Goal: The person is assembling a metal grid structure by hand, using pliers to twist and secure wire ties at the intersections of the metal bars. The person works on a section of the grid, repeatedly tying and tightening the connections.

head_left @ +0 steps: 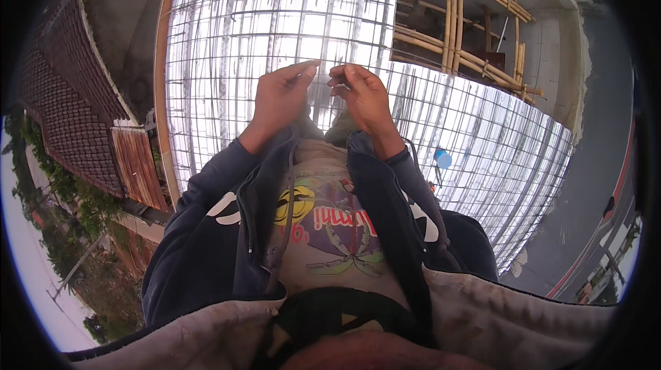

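Observation:
In front of my chest, above a grid of steel reinforcing bars, my two hands are raised close to each other with a small gap between them. My left hand is closed, thumb and forefinger pinched together and pointing toward the right hand. My right hand is closed too, its thumb against the curled fingers. Anything pinched in either hand is too thin or small to make out. Bright, shiny sheeting lies under the bars. Dark jacket sleeves cover both forearms.
A blue-capped bottle stands on the mesh at my right. Beyond it, an opening with bamboo poles breaks the deck. A wooden edge board runs along the left, beside a drop toward tiled roofs. A grey road lies far right.

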Motion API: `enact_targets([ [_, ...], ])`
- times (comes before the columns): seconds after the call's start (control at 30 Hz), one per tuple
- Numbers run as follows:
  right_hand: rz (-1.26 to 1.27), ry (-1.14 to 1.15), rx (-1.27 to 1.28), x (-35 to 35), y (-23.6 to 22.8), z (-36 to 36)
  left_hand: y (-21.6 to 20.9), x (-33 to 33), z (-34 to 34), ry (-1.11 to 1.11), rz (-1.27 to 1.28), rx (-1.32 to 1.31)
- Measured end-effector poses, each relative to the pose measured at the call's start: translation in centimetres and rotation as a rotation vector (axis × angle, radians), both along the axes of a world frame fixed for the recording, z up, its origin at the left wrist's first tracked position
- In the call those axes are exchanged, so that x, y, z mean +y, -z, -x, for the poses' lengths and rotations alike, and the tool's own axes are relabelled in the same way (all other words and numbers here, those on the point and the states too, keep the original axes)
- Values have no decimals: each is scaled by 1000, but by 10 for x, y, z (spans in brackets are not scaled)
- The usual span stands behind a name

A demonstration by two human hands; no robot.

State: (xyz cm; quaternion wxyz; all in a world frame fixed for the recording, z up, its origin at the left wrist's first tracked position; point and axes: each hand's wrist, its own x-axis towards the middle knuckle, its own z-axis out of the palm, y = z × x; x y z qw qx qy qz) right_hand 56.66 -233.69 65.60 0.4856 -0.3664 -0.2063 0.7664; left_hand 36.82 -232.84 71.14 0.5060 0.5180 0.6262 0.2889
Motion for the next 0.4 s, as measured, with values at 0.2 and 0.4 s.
enact_targets([
  [0.2, 19, -545, -63, -36, -3, 29, 19, -99, 21, -106, 36, -63],
  [0.4, -7, -878, -32, -53, 1, 36, -3, -155, 24, -215, 2, -48],
])
